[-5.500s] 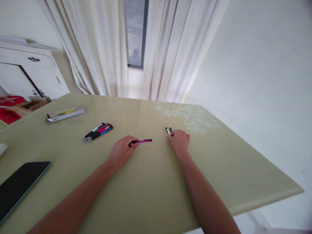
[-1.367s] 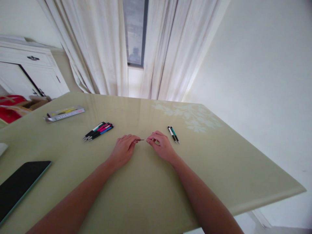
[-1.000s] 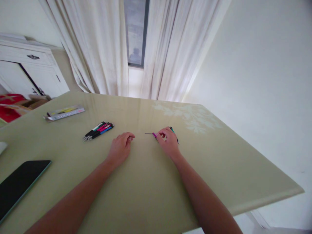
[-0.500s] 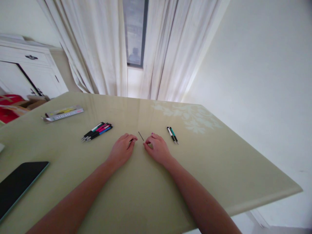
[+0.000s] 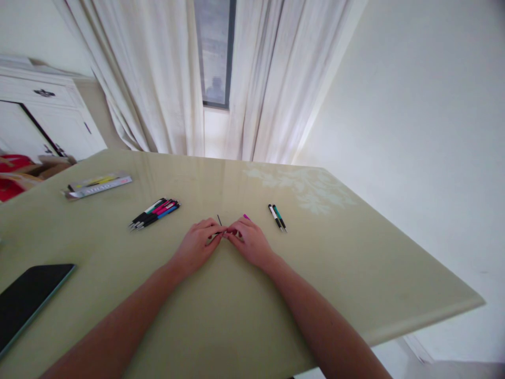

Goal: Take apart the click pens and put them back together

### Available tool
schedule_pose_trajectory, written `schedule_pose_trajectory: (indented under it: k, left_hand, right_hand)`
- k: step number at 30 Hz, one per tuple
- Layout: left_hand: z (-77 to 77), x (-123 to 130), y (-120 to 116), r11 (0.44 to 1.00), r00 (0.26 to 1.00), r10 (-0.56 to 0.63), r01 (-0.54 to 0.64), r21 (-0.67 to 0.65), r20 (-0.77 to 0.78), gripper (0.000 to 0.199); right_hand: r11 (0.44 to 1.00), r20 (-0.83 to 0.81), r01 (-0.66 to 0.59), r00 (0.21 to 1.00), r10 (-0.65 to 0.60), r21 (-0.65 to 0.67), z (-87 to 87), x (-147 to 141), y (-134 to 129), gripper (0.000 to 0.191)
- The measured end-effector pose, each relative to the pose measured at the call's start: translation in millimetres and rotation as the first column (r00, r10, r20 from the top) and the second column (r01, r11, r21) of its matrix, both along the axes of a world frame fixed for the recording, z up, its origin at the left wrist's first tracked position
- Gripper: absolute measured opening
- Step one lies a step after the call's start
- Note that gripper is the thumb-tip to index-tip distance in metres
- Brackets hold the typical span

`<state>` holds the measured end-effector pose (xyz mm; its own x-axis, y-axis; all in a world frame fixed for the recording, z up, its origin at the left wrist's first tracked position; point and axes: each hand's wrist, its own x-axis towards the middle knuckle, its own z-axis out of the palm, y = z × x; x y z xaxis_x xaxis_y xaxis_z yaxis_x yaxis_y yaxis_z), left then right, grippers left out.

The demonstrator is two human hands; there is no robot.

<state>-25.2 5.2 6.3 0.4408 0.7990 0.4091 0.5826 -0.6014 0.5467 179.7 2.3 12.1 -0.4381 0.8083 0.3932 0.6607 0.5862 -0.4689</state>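
Note:
My left hand (image 5: 198, 243) rests on the table with thumb and index finger pinched on a small dark piece that looks like a pen part (image 5: 215, 233). Its fingertips meet those of my right hand (image 5: 251, 241), which is also closed in a pinch. What the right fingertips grip is too small to make out. A magenta piece (image 5: 246, 217) shows just past the right hand's fingers; whether it is held or lying there I cannot tell. Beyond the joined fingertips a thin black stick, like a pen refill (image 5: 219, 219), points away from me.
Left of my hands lies a pile of several pens (image 5: 154, 215). Two pens (image 5: 278, 217) lie side by side to the right. A long open box (image 5: 98, 185) is at the far left, and a black tablet (image 5: 33, 295) lies at the near left on the pale green table (image 5: 374, 273).
Both hands have come together, so their fingertips now touch. The thin black stick is now partly behind the fingers. More of the magenta piece shows past my right hand.

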Motion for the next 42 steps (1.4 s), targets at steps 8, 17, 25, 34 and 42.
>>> schedule_pose_trajectory:
  k: [8, 17, 25, 34, 42]
  left_hand:
    - [-5.0, -1.0, 2.0, 0.999, 0.999, -0.032, 0.032, 0.028, -0.014, 0.028]
    - [-4.8, 0.0, 1.7, 0.999, 1.000, -0.016, 0.016, 0.030, 0.000, 0.031]
    - [-2.7, 0.5, 0.9, 0.997, 0.997, 0.071, -0.071, -0.002, 0.026, 0.032]
    - [-4.1, 2.1, 4.6, 0.980, 0.980, 0.195, -0.196, -0.029, -0.035, 0.023]
    - [2.4, 1.6, 1.5, 0.969, 0.973, 0.228, -0.231, 0.087, 0.043, 0.024]
  right_hand:
    - [1.000, -0.081, -0.002, 0.997, 0.000, -0.026, -1.0, -0.3, 2.2, 0.012]
    - [0.999, -0.064, 0.032, 0.997, -0.034, -0.040, 7.5, -4.5, -2.9, 0.017]
    - [0.997, -0.055, 0.060, 0.997, -0.062, -0.046, 5.0, -0.8, 2.3, 0.012]
    - [0.961, 0.269, 0.273, 0.923, -0.276, 0.050, -2.7, -1.6, 18.3, 0.012]
    - [0.969, 0.248, 0.235, 0.937, -0.246, 0.073, -0.9, 0.9, 15.3, 0.018]
